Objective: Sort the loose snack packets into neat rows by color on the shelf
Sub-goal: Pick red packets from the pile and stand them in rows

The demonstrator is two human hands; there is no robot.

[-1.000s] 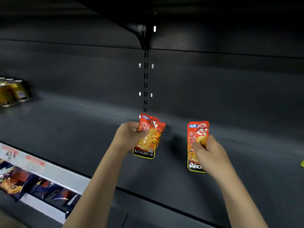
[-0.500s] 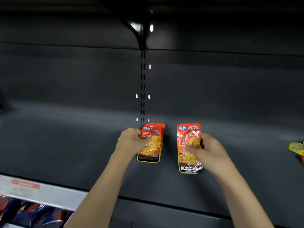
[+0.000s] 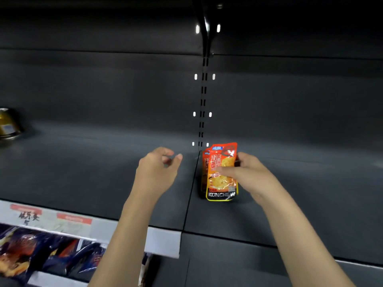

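Now the right hand (image 3: pixel 251 175) pinches the orange packet (image 3: pixel 222 175) upright on the shelf (image 3: pixel 83 172); at nine o'clock, the left hand (image 3: pixel 157 168) hovers, fingers loosely curled, empty.

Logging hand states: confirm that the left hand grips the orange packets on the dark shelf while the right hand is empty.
Hands are swapped. The head view shows the right hand gripping the orange packets on the dark shelf, while the left hand is empty.
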